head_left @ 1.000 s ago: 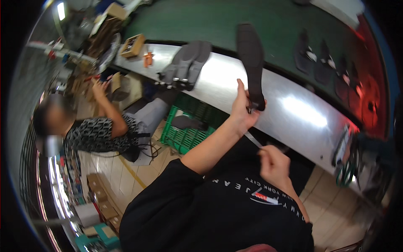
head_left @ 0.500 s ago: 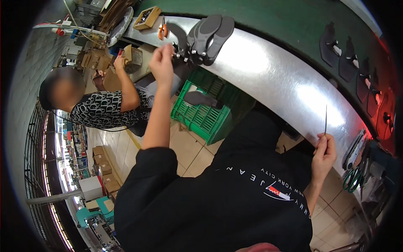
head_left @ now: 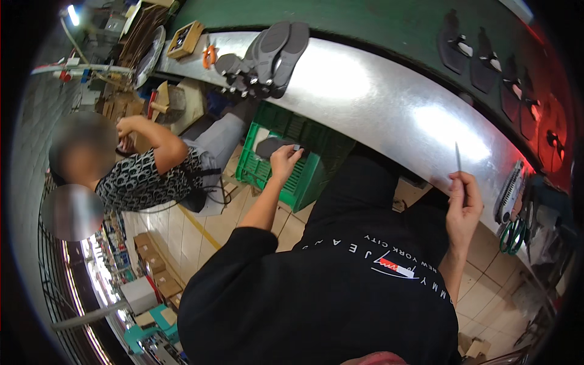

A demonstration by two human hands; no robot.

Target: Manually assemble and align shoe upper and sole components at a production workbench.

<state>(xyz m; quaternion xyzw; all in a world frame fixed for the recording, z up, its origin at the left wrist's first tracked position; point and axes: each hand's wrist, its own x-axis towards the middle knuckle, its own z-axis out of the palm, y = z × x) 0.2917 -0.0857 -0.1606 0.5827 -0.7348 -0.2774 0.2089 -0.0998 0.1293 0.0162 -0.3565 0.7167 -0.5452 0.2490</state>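
My left hand (head_left: 285,164) reaches down to the green plastic crate (head_left: 244,165) below the bench, its fingers closed on the strap end of a dark grey flip-flop (head_left: 267,147). Over the front edge of the metal-topped bench (head_left: 389,115), my right hand (head_left: 464,204) pinches a thin, pointed, dark tool (head_left: 458,157), its tip upward; the handle end is hidden in the fingers. Several grey flip-flops (head_left: 274,45) with shiny strap fittings lean together on the bench, up and left of my right hand.
Left of the flip-flops lie orange-handled pliers (head_left: 209,56) and a wooden box (head_left: 185,40) of small parts. More sandals (head_left: 485,64) lie on the green surface (head_left: 377,21) beyond. Green-handled scissors (head_left: 514,236) and a cutter (head_left: 510,191) are at the right end. A co-worker (head_left: 152,176) sits left.
My left hand has come down from beside the leaning flip-flops to the one in the crate. My right hand still holds the pointed tool. The co-worker's raised arm has drawn back.
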